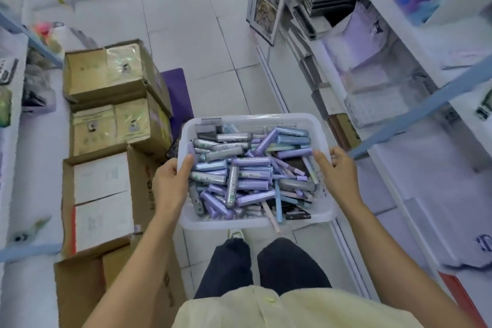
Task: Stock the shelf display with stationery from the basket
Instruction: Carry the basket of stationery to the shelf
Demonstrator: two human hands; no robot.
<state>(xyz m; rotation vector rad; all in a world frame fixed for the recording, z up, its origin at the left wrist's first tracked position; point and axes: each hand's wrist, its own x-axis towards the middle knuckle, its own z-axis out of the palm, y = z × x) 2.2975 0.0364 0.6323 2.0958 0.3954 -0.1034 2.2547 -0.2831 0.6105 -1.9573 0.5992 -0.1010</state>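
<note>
Shop floor (186, 21): white tiles ran up the middle of the aisle, between stock on both sides.
Cartons (106, 74): stacked brown boxes lined the left edge, close beside the basket's left wall.
Left grip (171, 181): closed on the basket's left rim, thumb over the inside edge.
Basket (253, 118): white plastic, carried level in front of the body, above the floor.
Stationery (250, 168): purple, blue and grey pen tubes filled the basket in a jumble, with no shared long axis.
Right grip (336, 170): closed on the right rim, fingers curled outside.
Shelf display (412, 109): lay to the basket's right, nearer the right grip; its blue edge jutted close to that hand.
Open room: likely forward along the tiles; both sides were tight.
</note>
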